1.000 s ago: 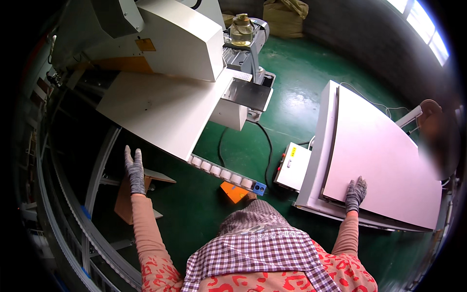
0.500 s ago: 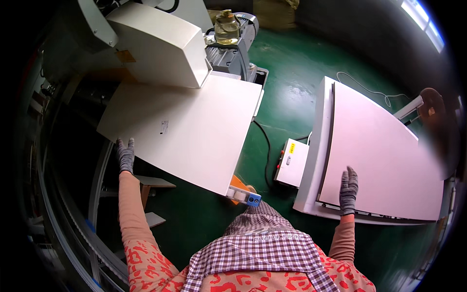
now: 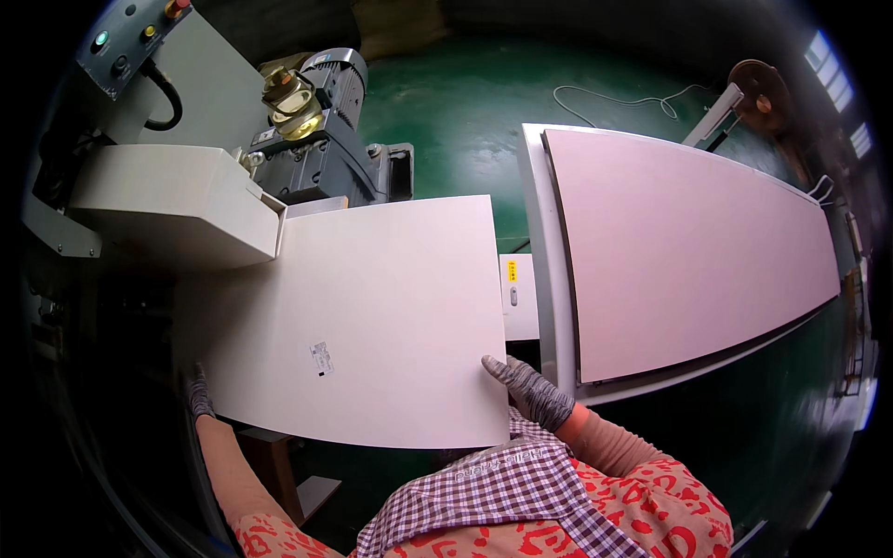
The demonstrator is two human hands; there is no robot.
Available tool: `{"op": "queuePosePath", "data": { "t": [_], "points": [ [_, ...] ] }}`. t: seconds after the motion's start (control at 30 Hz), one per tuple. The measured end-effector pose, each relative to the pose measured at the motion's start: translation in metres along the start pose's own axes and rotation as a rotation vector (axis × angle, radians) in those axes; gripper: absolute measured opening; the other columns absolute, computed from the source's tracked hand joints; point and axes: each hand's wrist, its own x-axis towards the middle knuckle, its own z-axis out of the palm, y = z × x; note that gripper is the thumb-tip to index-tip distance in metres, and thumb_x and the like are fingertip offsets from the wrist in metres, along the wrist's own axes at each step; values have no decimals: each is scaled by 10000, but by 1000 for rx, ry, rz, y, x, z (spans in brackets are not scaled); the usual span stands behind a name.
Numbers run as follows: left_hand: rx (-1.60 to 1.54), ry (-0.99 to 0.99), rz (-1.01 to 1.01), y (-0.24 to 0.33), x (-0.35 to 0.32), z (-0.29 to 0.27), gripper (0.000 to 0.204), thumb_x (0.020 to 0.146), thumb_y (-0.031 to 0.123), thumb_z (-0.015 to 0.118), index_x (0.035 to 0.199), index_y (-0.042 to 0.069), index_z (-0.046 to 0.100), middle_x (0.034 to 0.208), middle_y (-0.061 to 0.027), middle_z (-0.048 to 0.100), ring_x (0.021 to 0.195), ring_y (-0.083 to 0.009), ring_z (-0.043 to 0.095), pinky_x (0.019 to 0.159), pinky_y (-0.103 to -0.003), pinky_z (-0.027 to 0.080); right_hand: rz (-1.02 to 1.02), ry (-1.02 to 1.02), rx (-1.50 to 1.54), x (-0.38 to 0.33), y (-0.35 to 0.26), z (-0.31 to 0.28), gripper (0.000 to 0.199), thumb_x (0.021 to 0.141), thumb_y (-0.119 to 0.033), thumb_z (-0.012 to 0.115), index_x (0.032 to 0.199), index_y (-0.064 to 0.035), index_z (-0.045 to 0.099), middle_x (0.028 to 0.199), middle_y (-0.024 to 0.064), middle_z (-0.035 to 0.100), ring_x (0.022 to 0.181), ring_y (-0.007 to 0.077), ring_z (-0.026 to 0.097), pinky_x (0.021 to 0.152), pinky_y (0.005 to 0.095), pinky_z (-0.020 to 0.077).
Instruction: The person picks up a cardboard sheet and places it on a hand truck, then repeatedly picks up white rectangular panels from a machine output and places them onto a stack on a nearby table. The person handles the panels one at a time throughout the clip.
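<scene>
A large white panel [image 3: 400,307] with a small printed label [image 3: 321,359] lies flat before me, its far left part running in beside a white machine housing [image 3: 177,200]. My left hand [image 3: 199,392], in a grey knit glove, grips the panel's near left corner, where the shade is deep. At the right edge my gloved right hand [image 3: 530,386] is closed on the panel, a digit resting on top and the other fingers partly hidden. To the right, a pinkish-white panel [image 3: 688,251] lies on a white-edged stand, touched by neither hand.
Beyond the panel stand a grey motor [image 3: 335,84] and a glass oil jar [image 3: 293,110]. A control panel with buttons [image 3: 126,42] is at the upper left. Between panel and stand sits a white switch box [image 3: 518,298]. A cable [image 3: 614,98] crosses the green floor.
My right hand has moved left from over the pinkish panel to the white panel's right edge. The view has turned rightward; my left hand stays at the white panel's near left corner.
</scene>
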Motion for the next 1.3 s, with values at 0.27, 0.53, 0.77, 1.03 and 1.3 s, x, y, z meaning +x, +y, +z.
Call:
{"op": "queuePosePath", "data": {
  "t": [0.27, 0.53, 0.77, 1.03, 1.3],
  "points": [
    [-169, -214, -78, -3, 41, 27, 672, 834, 474, 538, 1292, 7, 386, 1259, -96, 452, 1090, -224, 458, 923, -330, 370, 5, 364, 33, -32, -5, -51, 620, 764, -415, 669, 1120, 61, 491, 939, 133, 584, 795, 177, 570, 694, 300, 492],
    [-65, -462, -121, 73, -21, 34, 683, 775, 558, 573, 1116, -30, 514, 1073, -119, 552, 961, -233, 513, 819, -321, 426, -191, 750, -97, -55, -3, -135, 495, 795, -355, 654, 1016, 76, 553, 838, 77, 590, 721, 123, 518, 659, 267, 462],
    [-217, -538, 63, 174, -159, 48, 508, 775, 472, 638, 862, -23, 566, 747, -34, 564, 622, -115, 494, 558, -271, 435, -174, 1258, -634, -69, 9, -250, 516, 858, -461, 487, 897, 35, 622, 693, 153, 616, 630, 205, 552, 678, 331, 453],
    [-520, -718, 84, 264, -304, 30, 366, 799, 268, 666, 945, -40, 534, 805, -64, 585, 660, -104, 522, 602, -238, 456, 103, 1464, -898, -84, -15, -335, 625, 836, -532, 424, 1061, 29, 580, 1077, 228, 572, 1028, 352, 534, 909, 395, 400],
    [-574, -788, 142, 290, -371, 50, 393, 817, 254, 643, 1018, -50, 496, 887, -101, 575, 737, -129, 536, 660, -262, 473, 151, 1297, -1053, -92, -10, -349, 655, 833, -570, 380, 1248, -69, 456, 1267, 209, 435, 1194, 324, 401, 989, 416, 322]
  ]
}}
